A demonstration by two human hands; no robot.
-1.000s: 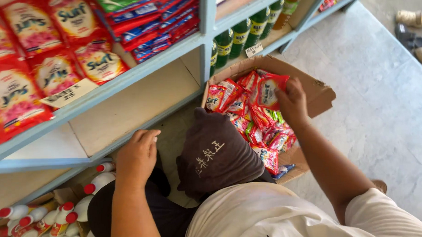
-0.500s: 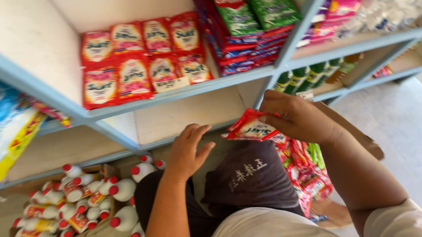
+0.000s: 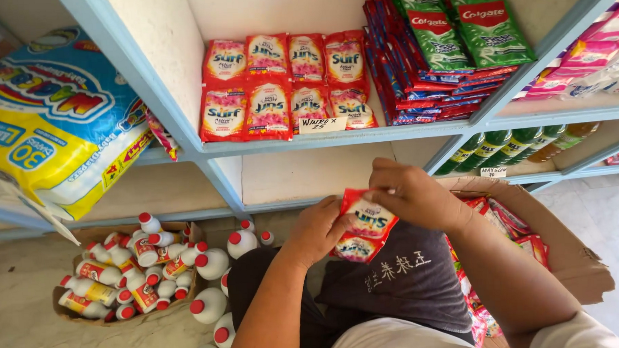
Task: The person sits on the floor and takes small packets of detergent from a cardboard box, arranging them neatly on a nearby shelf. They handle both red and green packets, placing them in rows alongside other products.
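Two hands are closed on one small strip of red and pink plastic detergent sachets (image 3: 361, 228), which is held in front of the blue-framed shelf unit (image 3: 336, 140), below its middle board and above the dark grey cloth (image 3: 395, 281) on the person's lap. The upper edge of the strip is pinched by the fingers of the right hand (image 3: 410, 194), while its left side is gripped by the left hand (image 3: 316, 228), the thumb laid across the front. On the board above, a row of matching red and pink sachets (image 3: 286, 85) is stood upright, with a small white handwritten paper label (image 3: 323, 124) fixed to the shelf edge just below it. Stacked red, blue and green toothpaste packs (image 3: 449, 45) are seen just beside that row, to its right. More red sachets are held in an open brown cardboard box (image 3: 566, 254) by the right forearm. White bottles with red caps (image 3: 134, 269) are piled on the floor at the left, under a large blue and yellow plastic pack (image 3: 54, 128).
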